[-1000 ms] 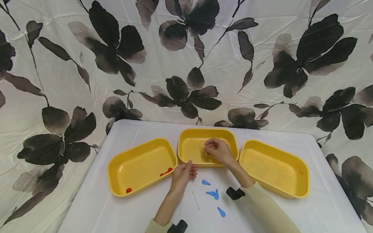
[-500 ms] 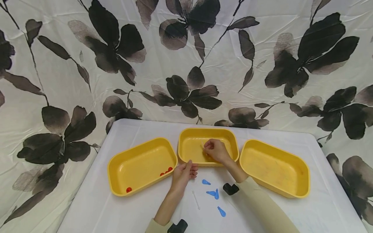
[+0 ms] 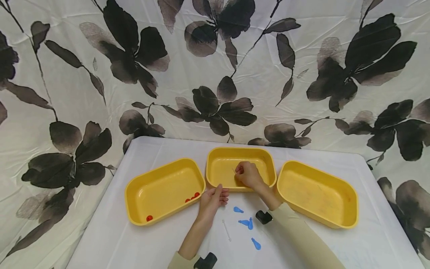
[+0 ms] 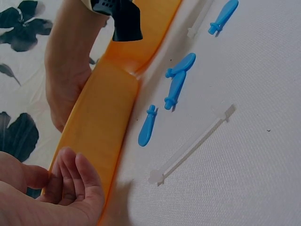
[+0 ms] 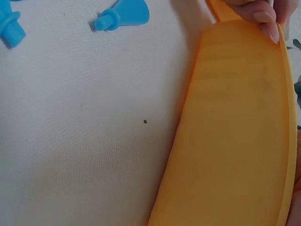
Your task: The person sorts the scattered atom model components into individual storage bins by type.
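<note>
My left hand holds the near rim of the middle yellow tray at its left corner. In the left wrist view its fingers lie against the outer wall, with the thumb over the rim. My right hand is down inside that tray, thumb and fingertips together. A thin pale stick shows faintly at those fingertips in the head view; the tray wall hides them from both wrist views. Several blue paddle-shaped pieces with peg ends lie on the table in front, beside a clear stick with wider ends.
A left yellow tray has several small red pieces along its near side. The right yellow tray stands close to the middle one. A second clear stick lies on the white table. Floral cloth hangs behind.
My right hand has lowered slightly and shifted a little within the middle tray, its forearm drawn slightly left. The left hand has stayed at the rim.
</note>
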A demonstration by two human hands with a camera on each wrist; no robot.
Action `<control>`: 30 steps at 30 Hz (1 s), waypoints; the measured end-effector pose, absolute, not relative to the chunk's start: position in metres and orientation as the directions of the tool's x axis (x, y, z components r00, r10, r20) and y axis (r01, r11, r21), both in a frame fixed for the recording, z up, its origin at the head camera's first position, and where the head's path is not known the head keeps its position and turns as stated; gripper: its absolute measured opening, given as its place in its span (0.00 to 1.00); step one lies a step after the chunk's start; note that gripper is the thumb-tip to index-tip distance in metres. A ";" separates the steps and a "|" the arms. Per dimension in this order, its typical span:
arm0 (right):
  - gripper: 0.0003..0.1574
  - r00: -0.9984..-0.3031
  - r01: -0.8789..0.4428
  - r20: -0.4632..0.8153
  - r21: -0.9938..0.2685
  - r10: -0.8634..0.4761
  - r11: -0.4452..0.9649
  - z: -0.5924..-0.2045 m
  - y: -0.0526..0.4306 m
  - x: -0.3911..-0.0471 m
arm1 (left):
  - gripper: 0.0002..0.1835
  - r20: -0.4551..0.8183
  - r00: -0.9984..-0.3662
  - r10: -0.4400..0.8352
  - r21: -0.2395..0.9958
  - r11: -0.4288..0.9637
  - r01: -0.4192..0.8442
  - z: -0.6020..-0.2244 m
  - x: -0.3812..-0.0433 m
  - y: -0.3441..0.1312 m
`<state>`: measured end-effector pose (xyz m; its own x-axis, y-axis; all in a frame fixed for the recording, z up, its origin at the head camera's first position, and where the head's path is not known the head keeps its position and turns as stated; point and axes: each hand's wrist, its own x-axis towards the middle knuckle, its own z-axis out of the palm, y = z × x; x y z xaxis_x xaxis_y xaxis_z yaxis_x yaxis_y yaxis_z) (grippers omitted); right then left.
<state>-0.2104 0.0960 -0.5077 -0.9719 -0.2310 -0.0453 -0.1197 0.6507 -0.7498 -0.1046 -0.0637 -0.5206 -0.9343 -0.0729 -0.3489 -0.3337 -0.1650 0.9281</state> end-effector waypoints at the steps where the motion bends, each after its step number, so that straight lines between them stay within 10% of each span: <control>1: 0.05 -0.972 -0.122 -0.043 -0.748 -0.232 0.652 -0.507 0.096 -0.210 | 0.20 -0.347 -0.935 -0.072 0.929 -0.166 -0.332 -0.521 -0.105 -0.064; 30: 0.05 -0.981 -0.149 0.033 -0.771 -0.194 0.620 -0.490 0.120 -0.183 | 0.23 -0.315 -0.947 -0.058 0.937 -0.177 -0.301 -0.519 -0.102 -0.065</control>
